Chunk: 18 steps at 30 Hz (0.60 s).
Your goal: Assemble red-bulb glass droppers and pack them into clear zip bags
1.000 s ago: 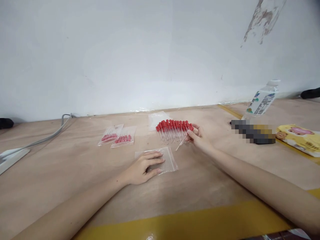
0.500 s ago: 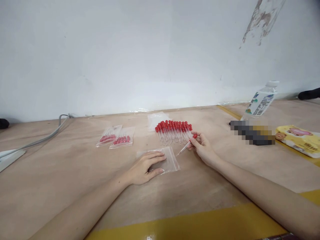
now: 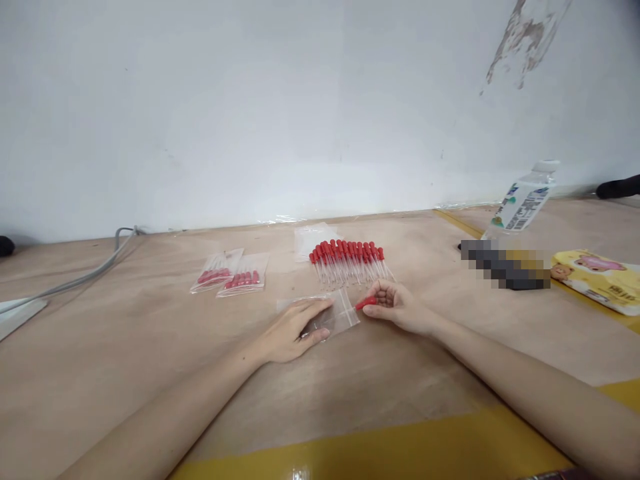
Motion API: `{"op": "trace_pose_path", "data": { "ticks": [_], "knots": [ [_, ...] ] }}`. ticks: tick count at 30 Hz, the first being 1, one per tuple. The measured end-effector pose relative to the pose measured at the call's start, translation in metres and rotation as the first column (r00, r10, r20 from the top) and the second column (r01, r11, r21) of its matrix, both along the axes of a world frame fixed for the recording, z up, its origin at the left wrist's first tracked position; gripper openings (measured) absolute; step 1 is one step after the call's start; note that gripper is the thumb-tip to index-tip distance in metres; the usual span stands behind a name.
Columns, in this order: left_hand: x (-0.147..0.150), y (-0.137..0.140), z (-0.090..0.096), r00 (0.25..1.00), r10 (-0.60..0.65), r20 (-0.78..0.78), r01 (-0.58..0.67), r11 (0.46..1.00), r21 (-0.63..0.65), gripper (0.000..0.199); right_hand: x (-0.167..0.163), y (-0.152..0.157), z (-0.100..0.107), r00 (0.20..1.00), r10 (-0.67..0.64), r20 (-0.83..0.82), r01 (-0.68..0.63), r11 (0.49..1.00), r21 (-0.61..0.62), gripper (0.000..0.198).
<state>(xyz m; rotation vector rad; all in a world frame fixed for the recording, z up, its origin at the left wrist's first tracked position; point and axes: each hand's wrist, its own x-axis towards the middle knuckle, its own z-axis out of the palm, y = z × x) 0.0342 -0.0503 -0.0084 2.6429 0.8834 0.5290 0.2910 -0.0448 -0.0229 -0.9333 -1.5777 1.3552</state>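
My left hand lies with fingers spread on a clear zip bag, pressing it against the table. My right hand pinches a dropper by its red rubber bulb. The dropper's glass tube points left, at the zip end of the bag, and seems to be partly inside its mouth. Just beyond my hands is a pile of droppers, red bulbs to the back and clear tubes toward me. On the left lie two filled zip bags with several red-bulbed droppers in each.
Flat clear bags lie behind the pile. On the right are a tilted plastic bottle, a blurred-out dark object and a yellow packet. A grey cable runs along the left, beneath the white wall.
My right hand has brought the dropper left and nearer, from beside the pile to the bag's zip end. My left thumb and fingers have shifted slightly on the bag.
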Motion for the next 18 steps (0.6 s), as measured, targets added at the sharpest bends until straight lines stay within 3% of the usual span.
{"op": "trace_pose_path", "data": {
  "ticks": [4,9,14,18],
  "knots": [
    [0.001,0.0,0.0,1.0,-0.022,0.006,0.022,1.0,0.002,0.046,-0.002,-0.001,0.003,0.987,0.162,-0.003,-0.16,0.979,0.127,0.027],
    [0.006,0.0,0.001,0.999,-0.032,0.03,0.032,0.999,-0.005,0.043,-0.011,-0.003,0.0,0.947,0.307,-0.089,-0.308,0.951,0.002,0.027],
    [0.002,0.0,0.007,0.998,-0.027,0.065,0.026,1.0,0.015,0.039,-0.005,0.004,-0.001,0.97,0.241,-0.016,-0.241,0.968,-0.069,0.031],
    [-0.014,-0.001,0.012,0.999,-0.05,0.013,0.051,0.997,-0.053,0.04,0.003,0.011,0.0,0.985,0.17,0.029,-0.163,0.975,-0.152,0.036]
  ]
}}
